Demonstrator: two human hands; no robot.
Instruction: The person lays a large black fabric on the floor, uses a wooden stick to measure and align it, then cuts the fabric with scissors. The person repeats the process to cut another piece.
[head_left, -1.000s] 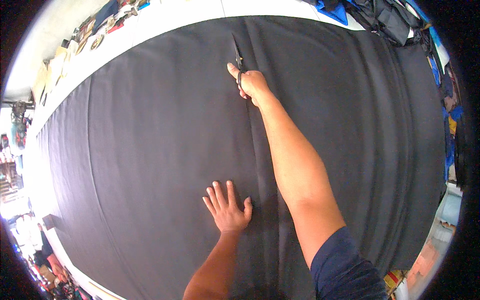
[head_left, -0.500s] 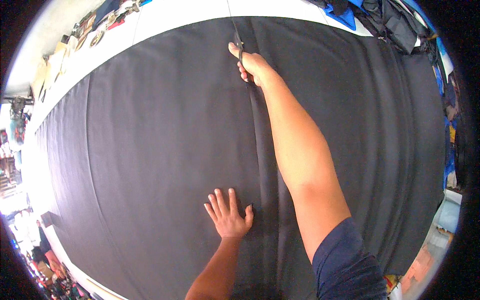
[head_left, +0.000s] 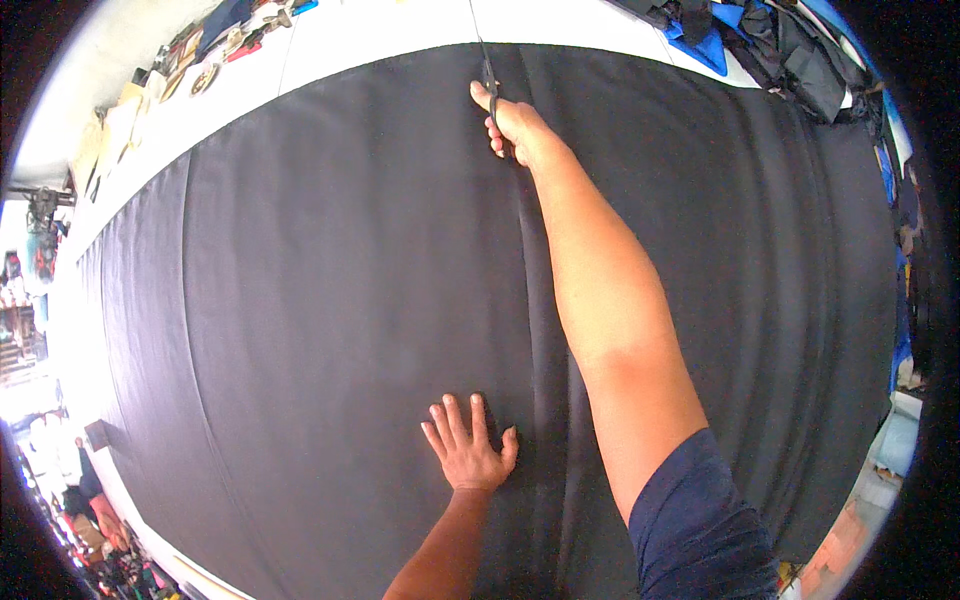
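A wide sheet of black fabric (head_left: 350,260) is spread over a white table. At its far edge my right hand (head_left: 515,125) grips a pair of dark scissors (head_left: 491,85), arm stretched out. The blades point away from me and reach the fabric's far edge. From near the scissors a long fold or cut line runs back toward me; I cannot tell which. Nearer, my left hand (head_left: 472,455) lies flat on the fabric with spread fingers, just left of that line.
Beyond the fabric shows a strip of white table (head_left: 400,28). Black and blue cloth pieces (head_left: 750,40) are heaped at the far right. Assorted small tools and templates (head_left: 205,75) lie at the far left. A dark block (head_left: 97,435) sits at the left edge.
The scissors have advanced slightly toward the fabric's far edge, their blades now reaching it. My left hand stays flat on the fabric. The whole view has shifted a little.
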